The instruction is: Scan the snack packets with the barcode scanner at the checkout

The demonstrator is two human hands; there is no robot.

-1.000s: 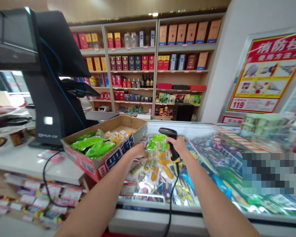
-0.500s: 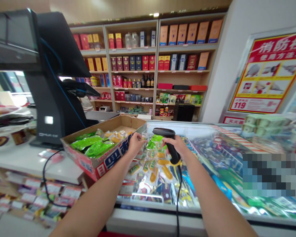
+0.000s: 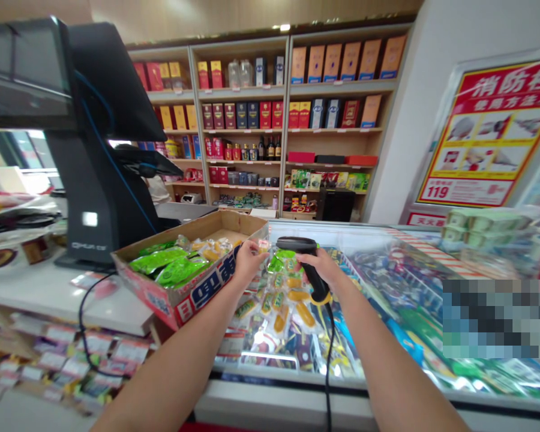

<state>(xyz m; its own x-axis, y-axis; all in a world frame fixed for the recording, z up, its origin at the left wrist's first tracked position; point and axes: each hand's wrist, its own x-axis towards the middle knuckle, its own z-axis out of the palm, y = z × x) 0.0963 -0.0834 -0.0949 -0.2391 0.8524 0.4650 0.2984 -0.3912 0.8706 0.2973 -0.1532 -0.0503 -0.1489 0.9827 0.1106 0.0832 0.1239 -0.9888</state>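
Note:
My right hand [image 3: 320,267] is wrapped round the grip of a black barcode scanner [image 3: 315,281], its head pointing left. Facing it, my left hand [image 3: 249,259] pinches a small clear-wrapped snack packet [image 3: 264,245] at the scanner's front. Below both hands, several wrapped yellow snacks [image 3: 305,313] and small green-labelled packets [image 3: 266,303] lie spread on the glass top of a freezer. A bright green packet [image 3: 281,259] lies behind the scanner head. Left of my hand stands an open cardboard box [image 3: 207,294] with green packets [image 3: 180,270] and yellow snacks [image 3: 213,249] inside.
A black checkout terminal [image 3: 103,180] stands on the white counter [image 3: 49,294] at left. The scanner's cable [image 3: 329,372] hangs over the freezer's front edge [image 3: 288,384]. Egg cartons [image 3: 481,228] sit at the right. Shelves of boxed bottles [image 3: 240,117] line the back wall.
The scanner head has shifted slightly left and down, closer to the packet in my left hand. The packet shows more clearly now, and the cable has swung a little right.

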